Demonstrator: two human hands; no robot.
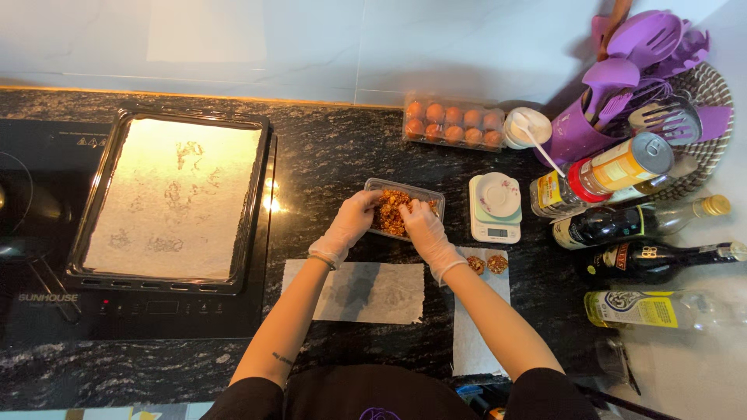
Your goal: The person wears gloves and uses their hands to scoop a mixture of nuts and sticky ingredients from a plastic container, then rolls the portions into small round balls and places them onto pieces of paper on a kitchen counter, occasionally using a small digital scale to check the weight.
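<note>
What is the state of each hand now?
Left hand: fingers curled, touching the crumbly mix in the clear container.
Right hand: in the same mix; grip cannot be told.

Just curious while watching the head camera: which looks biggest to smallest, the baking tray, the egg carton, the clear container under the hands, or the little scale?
1. Baking tray
2. Egg carton
3. Clear container and scale look alike; gloved hands hide part of the container.

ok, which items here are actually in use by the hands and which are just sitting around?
In use:
left hand
right hand
clear container of brown crumbly mix
two formed balls on the paper sheet

Lying about:
lined baking tray
egg carton
kitchen scale
bottles
purple utensil holder
</note>
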